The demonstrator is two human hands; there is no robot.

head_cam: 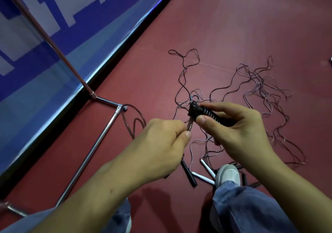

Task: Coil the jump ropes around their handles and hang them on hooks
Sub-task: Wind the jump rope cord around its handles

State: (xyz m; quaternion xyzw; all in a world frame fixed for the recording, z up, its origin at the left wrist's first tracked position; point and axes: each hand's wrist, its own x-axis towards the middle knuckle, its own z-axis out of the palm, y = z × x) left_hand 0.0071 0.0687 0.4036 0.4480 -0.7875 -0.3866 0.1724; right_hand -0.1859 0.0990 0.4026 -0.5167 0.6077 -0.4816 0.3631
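View from above, looking down at a person's own legs and hands over a dark red floor (251, 26).

At the bottom edge of the frame, two legs in blue jeans (251, 209) fill the corners. A grey shoe (228, 174) shows at lower right of centre.

Just left of the shoe, spare handles lie on the floor: one black handle (188, 174) and two white handles (208, 168), with more dark ones partly hidden behind the shoe.

Both bare forearms reach up from the bottom to the middle of the frame. The left hand (165, 139) is curled, with thumb and fingers pinching a few thin strands of rope (190, 125). The right hand (239, 130), just beside it and slightly higher, is wrapped around a black handle bundle (206, 113), which has turns of rope coiled around it. The thumb presses on the near side of the bundle. The pinched strands run up from the left hand to the bundle's end.

Beyond the hands, loose ropes (260, 82) sprawl in a thin, wavy tangle across the floor, from centre to right.

At left, a chrome rack (100, 139) stands on the floor; its base bar runs diagonally from lower left to centre, and a post rises toward the upper left corner.

Farthest away, a blue banner (53, 35) with pale blocky shapes fills the upper left.
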